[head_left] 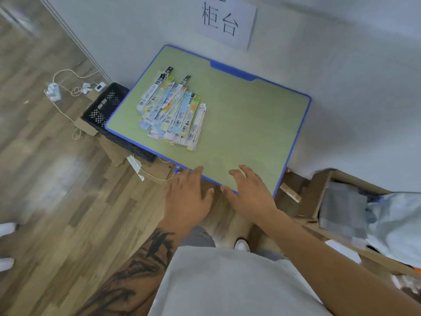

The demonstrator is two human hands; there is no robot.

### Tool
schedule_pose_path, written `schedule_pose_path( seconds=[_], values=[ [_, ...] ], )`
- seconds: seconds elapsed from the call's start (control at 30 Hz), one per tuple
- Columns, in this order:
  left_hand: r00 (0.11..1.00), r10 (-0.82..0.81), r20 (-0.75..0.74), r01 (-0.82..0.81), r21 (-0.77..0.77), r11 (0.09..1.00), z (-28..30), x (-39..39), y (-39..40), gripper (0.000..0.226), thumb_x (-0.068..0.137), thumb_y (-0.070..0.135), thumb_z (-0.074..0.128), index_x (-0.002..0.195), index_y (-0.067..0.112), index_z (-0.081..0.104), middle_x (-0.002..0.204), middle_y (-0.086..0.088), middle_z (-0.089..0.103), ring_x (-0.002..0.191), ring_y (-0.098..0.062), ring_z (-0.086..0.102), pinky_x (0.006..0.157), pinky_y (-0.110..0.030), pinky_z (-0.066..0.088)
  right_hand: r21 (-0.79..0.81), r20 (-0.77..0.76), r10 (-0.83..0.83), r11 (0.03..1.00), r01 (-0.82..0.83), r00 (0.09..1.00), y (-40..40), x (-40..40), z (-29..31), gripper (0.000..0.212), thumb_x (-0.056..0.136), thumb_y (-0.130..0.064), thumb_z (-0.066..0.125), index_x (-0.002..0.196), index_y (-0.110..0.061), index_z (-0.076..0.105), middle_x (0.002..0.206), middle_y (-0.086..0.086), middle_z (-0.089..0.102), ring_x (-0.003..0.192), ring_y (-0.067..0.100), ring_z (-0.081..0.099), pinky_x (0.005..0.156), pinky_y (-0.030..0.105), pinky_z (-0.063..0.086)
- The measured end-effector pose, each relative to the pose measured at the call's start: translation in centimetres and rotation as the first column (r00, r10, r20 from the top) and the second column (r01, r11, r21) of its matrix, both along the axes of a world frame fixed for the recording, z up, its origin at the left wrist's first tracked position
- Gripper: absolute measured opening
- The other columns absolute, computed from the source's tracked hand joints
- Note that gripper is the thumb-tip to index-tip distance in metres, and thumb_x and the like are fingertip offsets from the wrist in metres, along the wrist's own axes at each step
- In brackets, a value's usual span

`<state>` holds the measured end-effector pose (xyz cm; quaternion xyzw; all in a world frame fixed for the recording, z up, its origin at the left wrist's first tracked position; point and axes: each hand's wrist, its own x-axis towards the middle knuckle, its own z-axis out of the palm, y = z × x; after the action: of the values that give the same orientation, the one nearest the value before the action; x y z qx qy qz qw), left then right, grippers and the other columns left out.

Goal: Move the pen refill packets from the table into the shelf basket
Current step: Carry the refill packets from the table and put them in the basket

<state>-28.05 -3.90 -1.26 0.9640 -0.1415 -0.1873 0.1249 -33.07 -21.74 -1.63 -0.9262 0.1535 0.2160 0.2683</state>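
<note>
Two hands are in view at the near edge of the table (262, 115), and neither holds anything. The left hand (189, 197) is spread with straight fingers, its fingertips reaching the blue rim at the near edge. The right hand (248, 190) is likewise flat and relaxed, fingers extended over the near corner region of the green surface. Whether either palm actually touches the table cannot be told.

The pen refill packets (174, 110) lie in a loose, overlapping pile on the left half of the green tabletop. The pile sits well apart from both hands, farther from the person and to the left of the left hand. No finger is in contact with any packet.

Each packet is a long, narrow strip. Their long axes run roughly parallel, from the near edge toward the far edge of the table, fanned slightly. The dark header ends point away from the person, toward the wall; the lower ends with barcodes point toward the near edge.

A black lattice crate (107, 115) stands on the floor just beside the left edge of the table, partly under it. A paper sign (225, 21) with two printed characters hangs on the wall beyond the table. A cardboard box (323, 195) holding grey fabric stands to the right.
</note>
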Motion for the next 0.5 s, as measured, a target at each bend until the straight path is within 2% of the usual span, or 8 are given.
schedule_pose_path(
  seconds=[0.07,0.17,0.3,0.4,0.5],
  values=[
    [0.999,-0.019,-0.041,0.02,0.014,1.0,-0.9,3.3,1.0,0.068,0.095,0.057,0.05,0.155,0.032,0.03,0.157,-0.005,0.043,0.147,-0.031,0.035,0.117,-0.054,0.029,-0.009,-0.05,-0.042,0.999,0.041,0.998,1.0,2.8,-1.1,0.059,0.103,-0.052,0.05,0.154,-0.025,0.04,0.168,0.008,0.023,0.15,0.033,0.032,0.118,0.042,0.032],
    [0.997,-0.074,-0.026,0.075,0.07,0.995,-1.6,8.6,2.9,0.069,0.095,0.057,0.05,0.155,0.031,0.03,0.159,-0.007,0.041,0.149,-0.032,0.034,0.118,-0.058,0.028,-0.005,-0.125,-0.095,0.995,0.095,0.988,3.1,7.2,-2.1,0.058,0.103,-0.05,0.052,0.154,-0.025,0.041,0.168,0.008,0.023,0.15,0.032,0.031,0.119,0.042,0.032],
    [0.988,-0.153,-0.031,0.155,0.086,0.984,-2.1,15.6,4.4,0.069,0.099,0.053,0.05,0.159,0.029,0.027,0.165,-0.011,0.031,0.154,-0.034,0.024,0.122,-0.062,0.016,-0.025,-0.163,-0.172,0.985,0.171,0.971,5.5,13.0,-2.8,0.057,0.103,-0.047,0.052,0.153,-0.022,0.042,0.167,0.01,0.025,0.15,0.033,0.031,0.12,0.042,0.032],
    [0.979,-0.186,-0.084,0.193,0.077,0.978,-3.2,20.3,5.0,0.068,0.1,0.052,0.047,0.16,0.031,0.024,0.169,-0.01,0.021,0.156,-0.035,0.014,0.124,-0.062,0.009,-0.035,-0.158,-0.225,0.974,0.222,0.962,7.1,16.6,-3.6,0.053,0.104,-0.044,0.051,0.15,-0.018,0.046,0.163,0.012,0.032,0.146,0.035,0.037,0.116,0.043,0.037],
    [0.97,-0.231,-0.073,0.236,0.07,0.969,-4.1,23.5,5.5,0.069,0.099,0.05,0.051,0.16,0.028,0.027,0.168,-0.012,0.023,0.156,-0.037,0.016,0.123,-0.062,0.009,-0.047,-0.134,-0.272,0.962,0.268,0.953,8.4,19.4,-4.4,0.048,0.104,-0.04,0.052,0.145,-0.016,0.051,0.152,0.011,0.046,0.136,0.034,0.047,0.11,0.042,0.042]
  ],
)
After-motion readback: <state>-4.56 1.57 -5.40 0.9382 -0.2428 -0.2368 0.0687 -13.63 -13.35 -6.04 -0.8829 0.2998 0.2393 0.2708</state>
